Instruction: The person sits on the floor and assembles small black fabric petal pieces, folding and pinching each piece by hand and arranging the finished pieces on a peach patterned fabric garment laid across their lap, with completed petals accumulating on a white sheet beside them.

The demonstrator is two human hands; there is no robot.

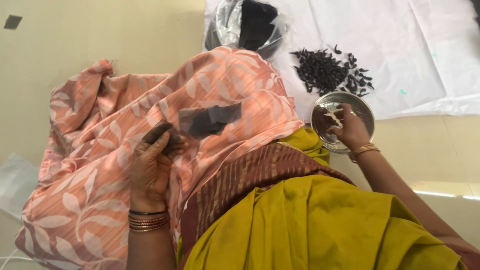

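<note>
- Two hands at work, well apart: your left hand (151,162) lies on the peach leaf-print cloth (100,150) over your lap, your right hand (351,131) reaches out to the small steel bowl (367,116) on the floor.
- Left grip: fingers curled together, tips stained dark, pressed against a dark lump at the near end of the dark flat strip (209,120). Whether they actually pinch it, you cannot tell from this angle.
- That strip lies on the cloth up and to the right of your left fingertips, its long axis running roughly left to right, tilted slightly upward toward the right.
- Right grip: fingers bunched and dipped inside the bowl, touching the pale grainy stuff at its bottom. It is unclear whether anything is held between them.
- The bowl sits just off your right knee, at the near edge of the white sheet (425,60).
- Beyond the bowl, on that sheet, lies the heap of dark curled pieces (327,70), near the bowl but not touching it.
- Further left on the sheet, a clear plastic bag (235,25) holds more dark material.
- Your left hand is far nearer the strip; your right is nearer the bowl and the heap.
</note>
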